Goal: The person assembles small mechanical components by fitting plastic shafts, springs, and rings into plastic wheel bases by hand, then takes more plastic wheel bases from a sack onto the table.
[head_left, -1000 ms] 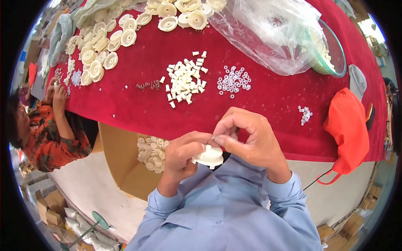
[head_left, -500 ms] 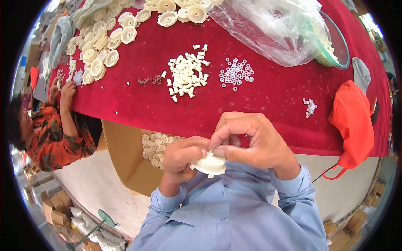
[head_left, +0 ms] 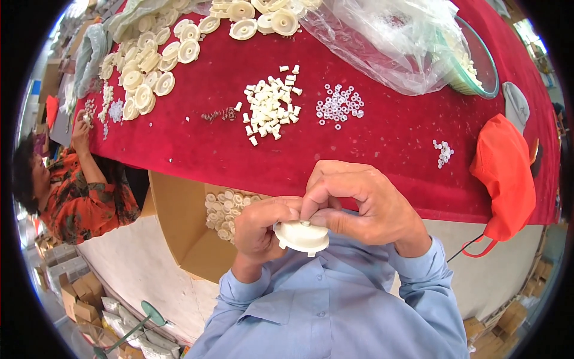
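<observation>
My left hand (head_left: 261, 226) grips the rim of a round cream plastic cap (head_left: 304, 238) in front of my shirt. The cap has a domed face with small tabs along its lower edge. Over its centre, my right hand (head_left: 357, 200) has thumb and forefinger pinched together. Whatever tiny piece those fingertips hold is mostly covered by them. On the table beyond my hands lie a pile of small cream spool-shaped plastic pieces (head_left: 270, 107), a spread of translucent white washers (head_left: 339, 105) and some thin metal springs (head_left: 220, 114).
More cream caps (head_left: 143, 96) heap at the far left. Below the table edge, a cardboard box (head_left: 179, 239) holds several caps. A clear plastic bag (head_left: 382, 48) leans on a green-rimmed basket (head_left: 493, 78). A red cloth cap (head_left: 505, 170) lies right. A co-worker (head_left: 84, 191) sits left.
The cream cap has shifted slightly right and its domed face is turned more toward view. My right fingertips stay at its centre. The co-worker's nearer hand has moved left.
</observation>
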{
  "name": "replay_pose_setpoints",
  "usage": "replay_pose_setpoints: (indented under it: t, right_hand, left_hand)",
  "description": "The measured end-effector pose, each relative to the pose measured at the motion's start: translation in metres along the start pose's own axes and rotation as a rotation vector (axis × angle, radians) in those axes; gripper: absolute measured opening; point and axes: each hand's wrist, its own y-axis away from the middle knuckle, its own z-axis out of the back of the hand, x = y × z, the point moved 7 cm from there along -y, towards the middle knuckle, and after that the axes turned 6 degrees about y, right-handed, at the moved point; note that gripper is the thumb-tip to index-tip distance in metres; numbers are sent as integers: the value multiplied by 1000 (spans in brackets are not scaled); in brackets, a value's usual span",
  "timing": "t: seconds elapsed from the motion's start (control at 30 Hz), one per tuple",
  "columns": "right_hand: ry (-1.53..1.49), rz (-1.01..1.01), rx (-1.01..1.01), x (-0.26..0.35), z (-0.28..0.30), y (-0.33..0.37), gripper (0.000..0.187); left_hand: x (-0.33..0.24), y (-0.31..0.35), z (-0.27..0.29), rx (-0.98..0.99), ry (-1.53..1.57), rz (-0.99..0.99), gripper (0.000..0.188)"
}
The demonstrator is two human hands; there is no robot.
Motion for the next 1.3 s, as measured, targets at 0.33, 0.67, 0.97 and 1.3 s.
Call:
replay_pose_setpoints:
  t: [0.33, 0.67, 0.97, 1.3]
  right_hand:
    - [24, 20, -48, 4, -2, -2, 12]
    - [394, 395, -162, 41, -18, 0, 39]
    - [507, 448, -395, 54, -30, 19, 22]
    - [519, 444, -455, 52, -29, 19, 35]
  left_hand:
    - [-12, -10, 4, 69, -108, -136, 27]
    - [-22, -15, 23, 41, -99, -121, 22]
    - [-31, -18, 22, 16, -125, -192, 30]
    - [-55, -14, 18, -49, -277, -265, 33]
